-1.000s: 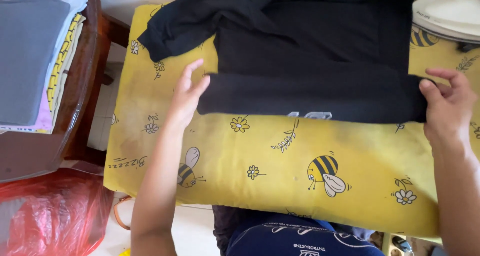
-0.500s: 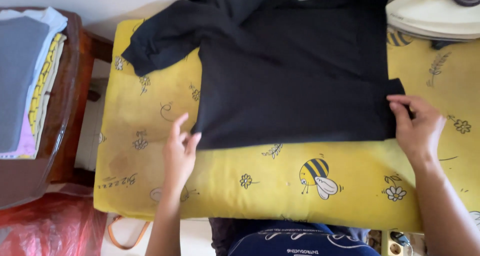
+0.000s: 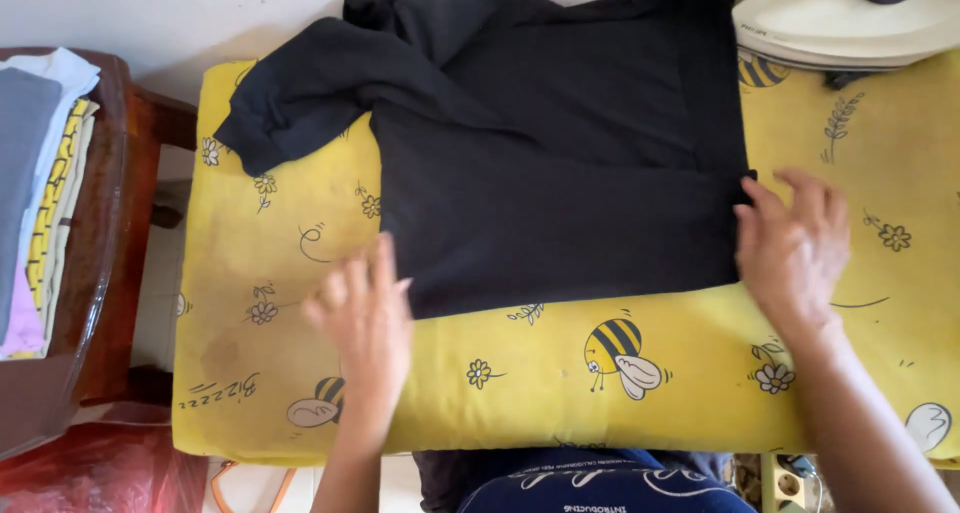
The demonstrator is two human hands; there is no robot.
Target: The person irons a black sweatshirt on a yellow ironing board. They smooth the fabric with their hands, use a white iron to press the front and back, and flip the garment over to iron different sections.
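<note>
Black cotton garment (image 3: 560, 163) lay folded flat across the yellow bee-printed ironing pad (image 3: 560, 393). Your open left hand (image 3: 365, 323) pressed its lower-left corner, fingers spread; your open right hand (image 3: 795, 248) flattened its right edge, apparently keeping the fold square. White iron (image 3: 850, 18) rested top right.

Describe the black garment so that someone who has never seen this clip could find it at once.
Start at the yellow ironing board cover printed with bees and flowers. The black garment lies spread flat across its far half, one sleeve trailing left. It is the only dark, unprinted cloth there, between the left hand and right hand.
</note>
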